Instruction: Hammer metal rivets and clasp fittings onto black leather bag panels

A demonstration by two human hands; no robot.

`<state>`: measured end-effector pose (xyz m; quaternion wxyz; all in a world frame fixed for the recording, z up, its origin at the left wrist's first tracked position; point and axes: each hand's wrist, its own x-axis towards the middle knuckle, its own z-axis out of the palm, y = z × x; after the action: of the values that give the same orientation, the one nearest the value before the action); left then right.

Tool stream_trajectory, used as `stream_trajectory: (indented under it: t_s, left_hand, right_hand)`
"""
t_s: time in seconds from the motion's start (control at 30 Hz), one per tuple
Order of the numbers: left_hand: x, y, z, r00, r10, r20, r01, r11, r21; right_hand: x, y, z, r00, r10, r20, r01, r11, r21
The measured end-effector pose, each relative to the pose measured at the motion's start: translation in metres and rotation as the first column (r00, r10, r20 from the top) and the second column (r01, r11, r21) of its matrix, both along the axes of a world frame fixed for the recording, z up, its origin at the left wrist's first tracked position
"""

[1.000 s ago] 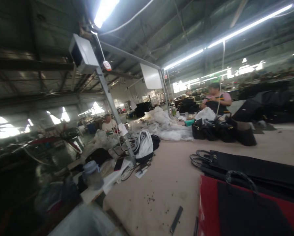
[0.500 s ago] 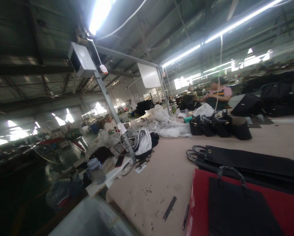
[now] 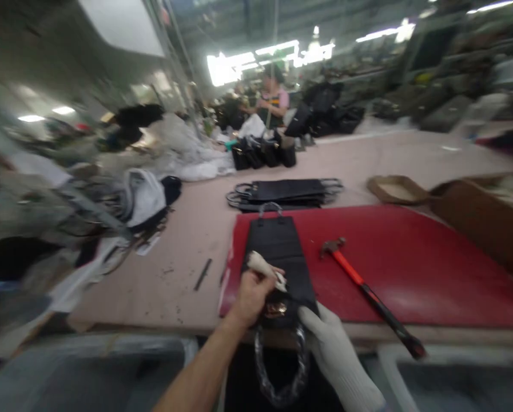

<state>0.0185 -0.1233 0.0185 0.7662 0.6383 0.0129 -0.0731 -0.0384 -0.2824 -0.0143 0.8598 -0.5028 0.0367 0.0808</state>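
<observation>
Whitish cloth (image 3: 260, 264) has appeared in the left hand (image 3: 251, 294), fingers closed, while the right hand (image 3: 330, 339) now clasps the black bag (image 3: 277, 246).

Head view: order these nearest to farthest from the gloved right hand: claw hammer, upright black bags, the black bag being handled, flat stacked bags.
1. Black bag: touching the right hand, on its left.
2. Claw hammer: to the right.
3. Flat stacked bags: ahead, past the red mat.
4. Upright black bags: farther ahead.

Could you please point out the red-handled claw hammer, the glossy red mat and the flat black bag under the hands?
Red-handled claw hammer (image 3: 348, 266), head view, red part of handle.
Glossy red mat (image 3: 414, 263), head view, bare surface.
Flat black bag (image 3: 275, 243), head view, upper panel.
</observation>
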Motion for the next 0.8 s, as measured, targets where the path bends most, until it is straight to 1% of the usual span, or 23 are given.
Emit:
stream_trajectory:
  t_s: [0.07, 0.17, 0.3, 0.37, 0.47, 0.57, 0.7, 0.8]
  left_hand:
    - [0.004, 0.009, -0.002, 1.000, -0.031, 0.005, 0.031, 0.999, -0.023]
    - [0.000, 0.017, -0.002, 0.999, -0.038, -0.026, 0.036, 0.995, -0.089]
    - [-0.016, 0.017, 0.004, 0.997, -0.018, -0.077, 0.006, 0.987, -0.162]
    - [-0.019, 0.016, 0.006, 0.996, -0.004, -0.086, -0.011, 0.984, -0.176]
    - [-0.021, 0.017, 0.008, 0.997, 0.005, -0.079, -0.018, 0.984, -0.176]
    - [-0.023, 0.019, 0.010, 0.999, -0.011, -0.045, 0.004, 0.985, -0.172]
    - [-0.024, 0.021, 0.011, 0.998, -0.058, 0.011, 0.059, 0.985, -0.161]
    - [-0.023, 0.022, 0.009, 0.992, -0.116, 0.047, 0.122, 0.984, -0.133]
  right_hand:
    - [-0.012, -0.004, -0.003, 0.999, -0.037, -0.028, 0.037, 0.999, -0.017]
    - [-0.015, -0.001, -0.002, 0.999, -0.042, -0.004, 0.042, 0.999, -0.009]
    - [-0.021, 0.002, 0.002, 0.999, 0.012, 0.036, -0.014, 0.998, 0.061]
    - [-0.024, 0.002, 0.001, 0.999, 0.040, 0.023, -0.042, 0.996, 0.078]
    - [-0.027, 0.003, 0.000, 0.998, 0.057, -0.004, -0.056, 0.993, 0.100]
    - [-0.027, 0.006, 0.002, 0.999, 0.036, -0.025, -0.033, 0.993, 0.110]
    - [-0.026, 0.012, 0.008, 0.998, 0.021, -0.058, -0.012, 0.990, 0.140]
    - [-0.025, 0.014, 0.008, 0.997, 0.006, -0.073, 0.004, 0.991, 0.136]
